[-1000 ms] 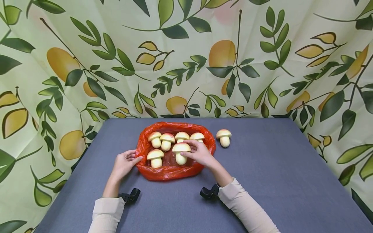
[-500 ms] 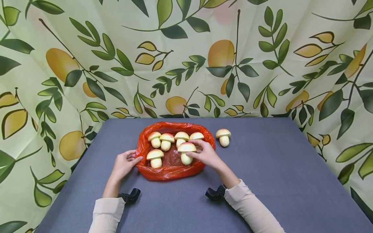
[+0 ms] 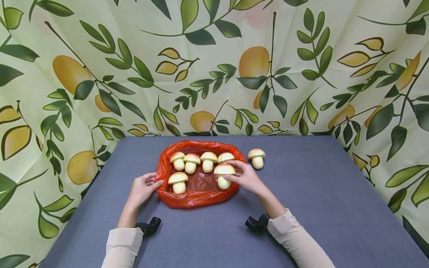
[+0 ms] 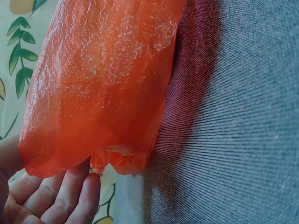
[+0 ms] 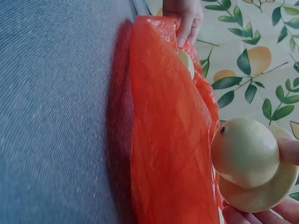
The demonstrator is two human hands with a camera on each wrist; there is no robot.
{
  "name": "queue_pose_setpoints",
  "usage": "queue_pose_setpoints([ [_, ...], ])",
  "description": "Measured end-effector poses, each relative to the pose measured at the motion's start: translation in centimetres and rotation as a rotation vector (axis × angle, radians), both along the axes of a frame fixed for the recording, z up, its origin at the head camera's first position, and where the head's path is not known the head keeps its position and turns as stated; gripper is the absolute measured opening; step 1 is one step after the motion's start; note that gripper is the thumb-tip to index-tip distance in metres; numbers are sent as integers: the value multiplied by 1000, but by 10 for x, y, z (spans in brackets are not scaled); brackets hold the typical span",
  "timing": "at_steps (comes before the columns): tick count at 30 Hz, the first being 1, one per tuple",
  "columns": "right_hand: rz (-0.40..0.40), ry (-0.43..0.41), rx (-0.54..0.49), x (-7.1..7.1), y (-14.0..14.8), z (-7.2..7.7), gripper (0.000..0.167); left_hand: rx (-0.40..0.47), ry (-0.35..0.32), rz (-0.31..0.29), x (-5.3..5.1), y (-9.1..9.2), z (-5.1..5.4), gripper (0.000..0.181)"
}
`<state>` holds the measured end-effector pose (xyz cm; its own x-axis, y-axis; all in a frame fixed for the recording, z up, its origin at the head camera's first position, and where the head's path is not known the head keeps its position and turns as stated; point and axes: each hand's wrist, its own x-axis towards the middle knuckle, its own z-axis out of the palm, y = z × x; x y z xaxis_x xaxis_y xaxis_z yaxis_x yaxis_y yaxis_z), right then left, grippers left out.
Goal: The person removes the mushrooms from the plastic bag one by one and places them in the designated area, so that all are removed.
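Note:
A red plastic bag (image 3: 187, 201) stands wide open on the table, with several toy mushrooms (image 3: 192, 160) inside, pale stems and yellow caps tinged red. My left hand (image 3: 142, 190) pinches the bag's left rim between thumb and fingers; in the left wrist view the red film (image 4: 107, 84) lies between them. My right hand (image 3: 248, 178) holds one mushroom (image 3: 223, 178) by its cap, at the right side of the bag's opening. In the right wrist view this mushroom (image 5: 245, 151) shows its stem end, beside the bag's rim. The bag wall hides the other mushrooms there, save a sliver.
One more mushroom (image 3: 257, 158) stands on the dark table (image 3: 301, 208) just right of the bag. A curtain (image 3: 214, 74) printed with leaves and fruit hangs behind the table and along both sides. Black wrist mounts (image 3: 257, 223) sit below both hands.
My right hand has moved rightward with the mushroom, from the middle of the bag's opening to its right side. My left hand keeps its grip on the rim.

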<state>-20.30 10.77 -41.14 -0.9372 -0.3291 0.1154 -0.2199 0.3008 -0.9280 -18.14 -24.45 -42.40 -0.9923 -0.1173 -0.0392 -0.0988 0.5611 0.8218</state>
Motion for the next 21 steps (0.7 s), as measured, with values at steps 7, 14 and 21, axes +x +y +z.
queue_pose_setpoints([
  [7, -28, -28, -12, 0, 9, -3, 52, 2, -3, -6, -2, -1, -1, 43],
  [14, -49, -47, 8, 1, 18, -5, 52, -2, 8, -6, -1, -1, -1, 43],
  [21, -57, -26, -8, 2, 29, -4, 52, 6, 0, -5, 0, 0, 0, 43],
])
